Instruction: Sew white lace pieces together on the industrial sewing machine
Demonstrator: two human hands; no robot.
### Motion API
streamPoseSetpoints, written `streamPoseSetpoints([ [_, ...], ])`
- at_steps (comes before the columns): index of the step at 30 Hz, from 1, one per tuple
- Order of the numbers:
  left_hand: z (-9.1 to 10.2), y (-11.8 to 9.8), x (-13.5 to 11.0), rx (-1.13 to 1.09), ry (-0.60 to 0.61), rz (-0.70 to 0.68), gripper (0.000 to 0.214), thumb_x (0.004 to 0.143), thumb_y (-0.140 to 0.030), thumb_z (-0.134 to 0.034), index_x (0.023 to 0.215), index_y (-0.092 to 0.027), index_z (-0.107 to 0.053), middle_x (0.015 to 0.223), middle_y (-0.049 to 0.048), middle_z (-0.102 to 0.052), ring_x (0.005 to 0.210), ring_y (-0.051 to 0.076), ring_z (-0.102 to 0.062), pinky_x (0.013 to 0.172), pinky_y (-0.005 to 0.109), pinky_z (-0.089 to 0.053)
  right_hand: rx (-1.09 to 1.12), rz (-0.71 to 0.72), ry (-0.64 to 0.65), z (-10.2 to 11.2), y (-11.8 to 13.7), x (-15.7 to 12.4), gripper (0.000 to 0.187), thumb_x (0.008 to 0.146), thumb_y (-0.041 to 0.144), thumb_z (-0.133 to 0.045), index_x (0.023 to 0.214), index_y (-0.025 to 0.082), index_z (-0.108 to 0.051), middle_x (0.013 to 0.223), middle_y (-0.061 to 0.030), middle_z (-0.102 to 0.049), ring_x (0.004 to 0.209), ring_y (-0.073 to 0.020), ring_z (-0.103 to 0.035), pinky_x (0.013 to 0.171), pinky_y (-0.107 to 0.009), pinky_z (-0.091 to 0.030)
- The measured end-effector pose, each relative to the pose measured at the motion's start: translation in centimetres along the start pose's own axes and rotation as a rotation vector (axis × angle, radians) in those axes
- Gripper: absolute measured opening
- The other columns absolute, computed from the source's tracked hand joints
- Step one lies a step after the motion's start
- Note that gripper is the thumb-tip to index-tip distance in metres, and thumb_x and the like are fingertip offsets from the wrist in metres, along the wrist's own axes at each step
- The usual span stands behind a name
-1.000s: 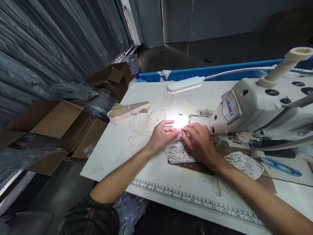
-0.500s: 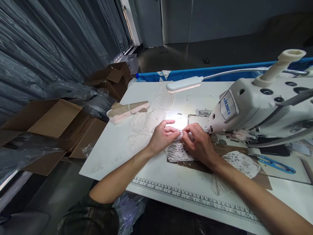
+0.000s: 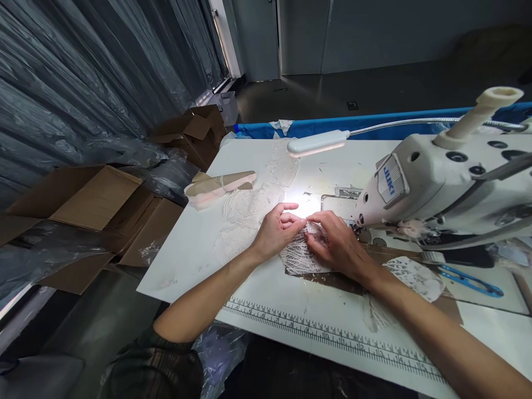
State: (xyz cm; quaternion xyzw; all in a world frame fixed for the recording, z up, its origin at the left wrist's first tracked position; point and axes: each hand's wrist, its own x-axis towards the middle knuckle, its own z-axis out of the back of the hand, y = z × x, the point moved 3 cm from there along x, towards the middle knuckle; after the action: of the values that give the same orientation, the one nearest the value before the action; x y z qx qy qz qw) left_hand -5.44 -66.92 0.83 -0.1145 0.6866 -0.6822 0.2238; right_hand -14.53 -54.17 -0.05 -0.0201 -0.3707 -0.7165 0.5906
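White lace fabric point(image 3: 302, 256) lies on the table in front of the sewing machine point(image 3: 419, 183), over a brown sheet. My left hand point(image 3: 279, 228) pinches the lace's upper edge between thumb and fingers, its index finger stretched out above. From the other side my right hand point(image 3: 332, 238) has its index fingertip at the same edge, close to the left thumb. The right thumb lies lower, against the lace, and a gap shows between it and the index finger. Just right of this hand is the needle area, partly hidden by the machine head.
A lamp point(image 3: 319, 144) on a bendable arm lights the work. More lace point(image 3: 253, 205) and a tied roll point(image 3: 222, 185) lie to the left. Blue thread snips point(image 3: 471, 281) and a lace piece point(image 3: 415, 278) lie right. A ruler strip point(image 3: 307, 327) runs along the front edge. Cardboard boxes point(image 3: 95, 205) stand left.
My right thumb has moved away from the index finger and down the lace, widening the gap between them. My left hand keeps its pinch. The whole view has shifted slightly.
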Motion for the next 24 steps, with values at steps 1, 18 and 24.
streamPoseSetpoints([
  [1, 0.03, -0.04, 0.00, 0.004, 0.000, -0.009, 0.043, 0.082, -0.025, -0.067, 0.118, -0.011, -0.049, 0.085, 0.0065, -0.068, 0.074, 0.014, -0.067, 0.071, 0.028, -0.053, 0.012, 0.006, 0.022, 0.05, -0.01, 0.01, 0.021, 0.086, 0.018, -0.050, 0.107, 0.019, -0.052, 0.093, -0.0081, -0.061, 0.081, -0.0214, -0.057, 0.069, -0.036, -0.045],
  [18, -0.23, -0.36, -0.23, 0.317, 0.138, -0.188, 0.044, 0.082, -0.026, -0.063, 0.123, -0.015, -0.049, 0.079, 0.0014, -0.065, 0.069, 0.011, -0.058, 0.067, 0.027, -0.048, 0.114, -0.164, -0.013, 0.17, -0.19, -0.17, 0.014, 0.093, 0.024, -0.043, 0.083, 0.020, -0.051, 0.075, -0.0021, -0.055, 0.065, -0.0154, -0.049, 0.061, -0.030, -0.038],
  [24, -0.17, -0.73, -0.47, 0.331, 0.156, -0.184, 0.045, 0.082, -0.024, -0.062, 0.124, -0.016, -0.050, 0.077, 0.0014, -0.065, 0.072, 0.013, -0.060, 0.070, 0.028, -0.049, 0.090, -0.103, -0.016, 0.06, -0.07, -0.19, 0.015, 0.094, 0.024, -0.040, 0.085, 0.020, -0.050, 0.075, -0.0024, -0.053, 0.065, -0.0163, -0.048, 0.061, -0.031, -0.038],
])
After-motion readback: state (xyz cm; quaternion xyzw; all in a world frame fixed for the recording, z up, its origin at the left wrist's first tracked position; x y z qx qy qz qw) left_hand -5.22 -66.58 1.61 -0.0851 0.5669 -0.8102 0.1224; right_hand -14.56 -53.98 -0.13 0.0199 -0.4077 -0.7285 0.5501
